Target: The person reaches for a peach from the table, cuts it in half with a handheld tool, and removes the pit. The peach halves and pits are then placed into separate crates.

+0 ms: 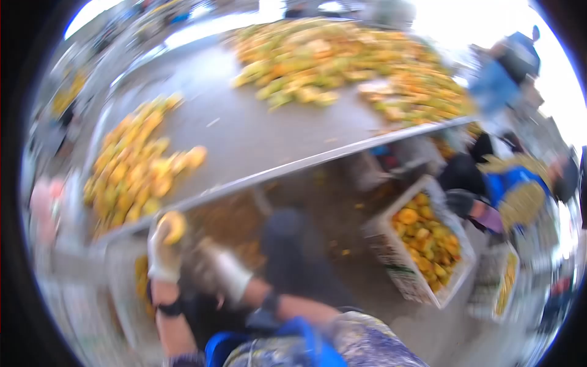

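I am gripping a yellow fruit [173, 226] in my gloved left hand [164, 252], just below the table edge [287, 166]. My right hand [217, 272] is hanging beside it; I cannot tell its grip through the blur.

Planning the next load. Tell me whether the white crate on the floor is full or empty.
Nearly full. The white crate holds yellow-orange fruit heaped close to its rim; blur hides how deep the pile goes.

Head camera looks forward and down, close over the table [257, 131].
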`<act>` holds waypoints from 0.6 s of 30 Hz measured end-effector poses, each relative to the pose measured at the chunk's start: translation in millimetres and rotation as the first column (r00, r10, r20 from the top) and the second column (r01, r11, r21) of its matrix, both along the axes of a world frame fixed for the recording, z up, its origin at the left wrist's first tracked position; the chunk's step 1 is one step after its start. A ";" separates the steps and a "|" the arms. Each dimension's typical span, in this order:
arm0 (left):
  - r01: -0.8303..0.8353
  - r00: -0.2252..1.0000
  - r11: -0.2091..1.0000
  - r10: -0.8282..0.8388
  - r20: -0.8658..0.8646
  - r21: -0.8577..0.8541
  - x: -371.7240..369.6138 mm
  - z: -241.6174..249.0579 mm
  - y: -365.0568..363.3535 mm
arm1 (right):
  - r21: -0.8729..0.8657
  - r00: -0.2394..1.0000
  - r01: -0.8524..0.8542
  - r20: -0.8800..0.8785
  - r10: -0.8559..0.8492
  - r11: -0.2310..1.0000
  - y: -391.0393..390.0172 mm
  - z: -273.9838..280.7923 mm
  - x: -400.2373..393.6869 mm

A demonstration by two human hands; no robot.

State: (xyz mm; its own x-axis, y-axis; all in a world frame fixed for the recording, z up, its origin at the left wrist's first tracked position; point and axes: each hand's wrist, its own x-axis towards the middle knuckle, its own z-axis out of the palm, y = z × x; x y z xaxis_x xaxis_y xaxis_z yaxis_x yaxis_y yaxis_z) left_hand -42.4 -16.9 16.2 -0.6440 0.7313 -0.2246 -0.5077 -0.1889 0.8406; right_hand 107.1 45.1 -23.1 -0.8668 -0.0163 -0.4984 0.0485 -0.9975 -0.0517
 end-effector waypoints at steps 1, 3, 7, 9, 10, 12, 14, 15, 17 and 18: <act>0.082 0.988 0.992 -0.094 0.123 0.095 3.9 3.0 1.7 | 0.218 0.989 -0.050 0.150 0.018 0.975 4.5 23.3 10.5; 0.039 0.996 0.998 -0.034 -0.088 0.054 8.0 12.6 5.3 | 0.356 0.993 0.026 0.098 -0.065 0.934 2.5 3.8 -0.7; -0.022 0.988 0.984 -0.005 0.152 0.176 -3.2 7.5 6.9 | 0.749 0.988 0.069 0.040 -0.148 0.659 4.3 22.0 -4.4; -0.087 0.990 0.991 0.074 0.124 0.104 4.3 14.3 8.8 | 0.755 0.993 0.008 0.071 -0.095 0.656 9.1 38.5 -1.8; -0.107 0.992 0.990 0.101 0.072 0.090 6.1 17.3 10.0 | 0.756 0.991 0.012 0.079 -0.110 0.654 8.4 43.3 -3.5; -0.139 0.990 0.988 0.141 -0.029 0.062 10.3 21.3 11.6 | 0.772 0.989 0.025 0.076 -0.130 0.636 6.1 42.4 -7.1; -0.152 0.970 0.988 0.152 -0.188 0.016 13.7 21.7 13.5 | 0.801 0.990 0.043 0.048 -0.136 0.597 5.4 37.9 -9.0; -0.159 0.952 0.987 0.152 -0.267 -0.007 15.1 21.9 13.2 | 0.804 0.991 0.035 0.049 -0.125 0.594 5.0 37.1 -9.2; -0.123 0.986 0.992 0.121 -0.116 -0.013 17.3 23.1 10.7 | 0.809 0.993 0.023 0.048 -0.106 0.587 4.8 37.7 -9.5; -0.103 0.994 0.995 0.103 -0.040 -0.013 18.4 23.5 10.0 | 0.810 0.992 0.012 0.064 -0.109 0.587 4.2 39.7 -10.4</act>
State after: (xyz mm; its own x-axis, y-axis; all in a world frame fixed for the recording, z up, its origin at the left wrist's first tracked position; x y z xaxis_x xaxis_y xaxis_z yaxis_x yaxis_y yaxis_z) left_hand -23.9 -6.9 39.7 -0.7241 0.6574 -0.2085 -0.4531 -0.2256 0.8625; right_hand 96.7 49.4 16.6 -0.7971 0.4851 -0.3597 0.0425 -0.5491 -0.8347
